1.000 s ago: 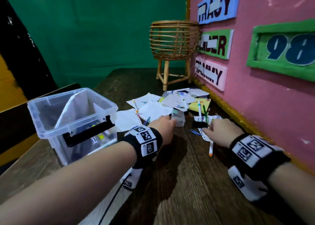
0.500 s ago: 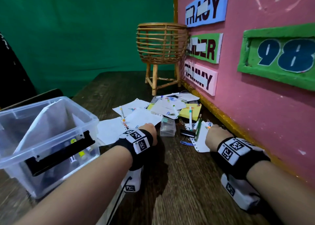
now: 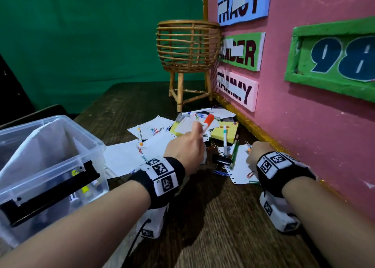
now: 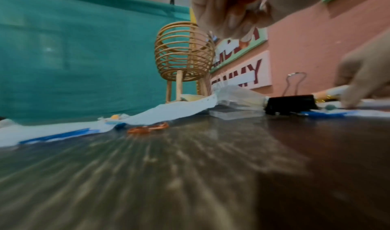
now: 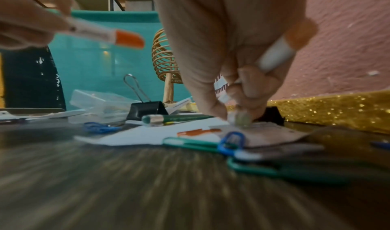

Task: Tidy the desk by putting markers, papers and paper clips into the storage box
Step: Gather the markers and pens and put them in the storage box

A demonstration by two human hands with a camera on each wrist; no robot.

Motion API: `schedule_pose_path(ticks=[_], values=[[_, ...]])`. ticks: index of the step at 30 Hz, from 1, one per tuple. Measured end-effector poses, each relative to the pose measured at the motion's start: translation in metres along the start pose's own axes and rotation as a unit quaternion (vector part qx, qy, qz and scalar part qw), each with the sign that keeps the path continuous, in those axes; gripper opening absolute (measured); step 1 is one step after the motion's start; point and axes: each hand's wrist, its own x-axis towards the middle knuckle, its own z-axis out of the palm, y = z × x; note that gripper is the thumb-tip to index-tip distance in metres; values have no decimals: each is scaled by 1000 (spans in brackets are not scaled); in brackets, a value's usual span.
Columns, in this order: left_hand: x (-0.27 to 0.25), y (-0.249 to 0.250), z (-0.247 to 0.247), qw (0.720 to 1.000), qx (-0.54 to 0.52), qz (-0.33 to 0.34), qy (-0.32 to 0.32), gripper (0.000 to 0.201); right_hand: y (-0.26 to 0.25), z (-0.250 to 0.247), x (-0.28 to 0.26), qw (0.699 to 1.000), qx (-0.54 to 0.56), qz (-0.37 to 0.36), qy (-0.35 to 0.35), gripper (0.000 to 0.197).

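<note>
Collection of loose stationery, shown partway through. A white marker with an orange-red cap (image 3: 208, 121) was gripped in the curled fingers of the left hand (image 3: 185, 149) and held clear of the dark wooden desk (image 3: 223, 227), cap upward, presumably so that it could be carried to the clear plastic storage box with black latch (image 3: 50, 166), which stood at the desk's left edge and already held a white sheet and several markers. The right hand (image 5: 227, 63) was kept low beside the pink wall board (image 3: 304, 115); a second white marker with an orange cap (image 5: 280, 50) was trapped in its curled fingers while the fingertips (image 5: 219, 111) pressed on a perforated white paper slip (image 3: 240, 166), apparently to gather more before one trip. Scattered white papers (image 3: 125, 156), coloured paper clips (image 5: 230, 141), a green pen (image 5: 179, 118) and a black binder clip (image 5: 145, 108) remained on the desk, well apart from the box.
</note>
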Motion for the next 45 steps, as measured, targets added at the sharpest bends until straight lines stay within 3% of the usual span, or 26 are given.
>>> schedule_pose_path(ticks=[4,8,12,20,23,28,31,35,42,45], values=[[16,16,18,994,26,56,-89,41,-3,2,9,994,104,15,39,14],[37,23,32,990,32,-2,-136,36,-5,5,12,982,179,14,57,41],[55,26,43,986,64,-37,-152,34,-9,2,11,976,199,-28,83,35],[85,29,60,977,74,-75,-186,42,-18,0,21,979,135,-151,6,32],[93,29,67,971,73,-61,-217,53,-19,0,23,985,96,-144,-23,31],[96,29,71,963,89,-50,-251,55,-17,-1,25,991,60,-117,-37,37],[96,27,72,960,93,-73,-253,50,-16,0,22,992,51,-101,-48,16],[97,25,73,958,130,-102,-235,58,-18,-2,18,996,25,-63,-56,36],[101,15,69,970,109,-188,-105,36,-14,5,23,997,27,-68,-27,20],[103,13,68,965,122,-207,-105,36,-14,-3,19,996,0,-44,-77,24]])
